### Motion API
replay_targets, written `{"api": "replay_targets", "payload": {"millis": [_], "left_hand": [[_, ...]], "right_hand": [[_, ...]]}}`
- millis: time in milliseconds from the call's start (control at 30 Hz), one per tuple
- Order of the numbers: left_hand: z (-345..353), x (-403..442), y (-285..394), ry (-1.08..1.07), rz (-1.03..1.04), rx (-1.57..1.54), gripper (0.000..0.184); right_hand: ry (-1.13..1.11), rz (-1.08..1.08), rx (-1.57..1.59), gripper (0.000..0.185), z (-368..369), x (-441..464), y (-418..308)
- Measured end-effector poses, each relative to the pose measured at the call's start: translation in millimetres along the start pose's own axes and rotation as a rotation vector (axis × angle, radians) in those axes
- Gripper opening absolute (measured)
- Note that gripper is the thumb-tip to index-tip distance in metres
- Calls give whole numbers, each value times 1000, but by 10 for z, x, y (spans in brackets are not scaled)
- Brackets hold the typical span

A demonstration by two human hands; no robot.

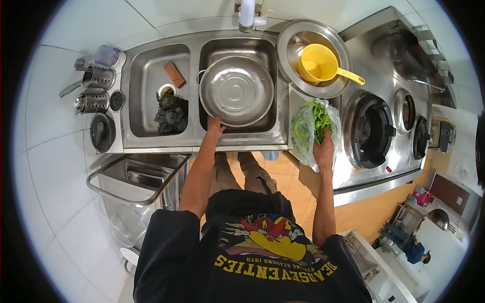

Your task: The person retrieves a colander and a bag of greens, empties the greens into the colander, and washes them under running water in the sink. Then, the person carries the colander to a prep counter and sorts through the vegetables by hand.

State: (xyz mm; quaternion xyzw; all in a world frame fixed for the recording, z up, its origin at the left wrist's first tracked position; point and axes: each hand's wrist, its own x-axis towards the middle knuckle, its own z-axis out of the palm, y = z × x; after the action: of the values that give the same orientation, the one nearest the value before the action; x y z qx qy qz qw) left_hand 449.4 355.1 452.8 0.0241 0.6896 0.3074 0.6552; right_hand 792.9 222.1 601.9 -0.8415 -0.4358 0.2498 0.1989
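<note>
Your left hand [215,127] touches the lower-left rim of the round metal basin [235,91] in the right-hand sink [206,47], upper centre of the frame; whether its fingers clamp the rim, you cannot tell. Right of centre, your right hand [324,147] is closed around the leafy greens [321,121] in the open clear plastic bag [302,135], just below the yellow dipper [314,63] in its wide steel bowl [287,76]

my left arm stretched forward, elbow nearly straight, my left hand [215,127] palm down with fingers lightly bent, my right arm reaching ahead and slightly outward, my right hand [324,149] with its fingers curled forward, both forearms bare, both wrists uncovered
</note>
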Motion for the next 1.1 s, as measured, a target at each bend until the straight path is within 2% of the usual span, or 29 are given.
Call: {"api": "replay_targets", "payload": {"millis": [100,200,233,533,633,733,833,933,1100], "left_hand": [[-65,43,-30,57,5,63,56],[-202,-76,-110,-71,82,-35,63],[-252,-113,-86,-114,34,24,81],[-238,-312,-38,-162,90,33,70],[-246,-289,-40,-158,93,38,71],[-201,-401,-146,-35,285,132,62],[-117,-556,-250,-34,540,193,51],[50,-763,-331,-32,565,245,45],[-46,-601,-262,48,461,88,46]], "right_hand": [[12,-13,47,55,-3,-10,-24],[40,-59,40,55,1,-9,-21],[12,-3,50,55,-20,-11,-58],[62,-54,55,55,62,-20,11],[59,-78,66,54,29,-52,-40],[39,-56,79,53,-57,-104,-125],[38,-61,93,51,-89,-149,-201],[22,-68,125,52,-77,-179,-239],[-34,-27,129,54,-69,-201,-367]]}}
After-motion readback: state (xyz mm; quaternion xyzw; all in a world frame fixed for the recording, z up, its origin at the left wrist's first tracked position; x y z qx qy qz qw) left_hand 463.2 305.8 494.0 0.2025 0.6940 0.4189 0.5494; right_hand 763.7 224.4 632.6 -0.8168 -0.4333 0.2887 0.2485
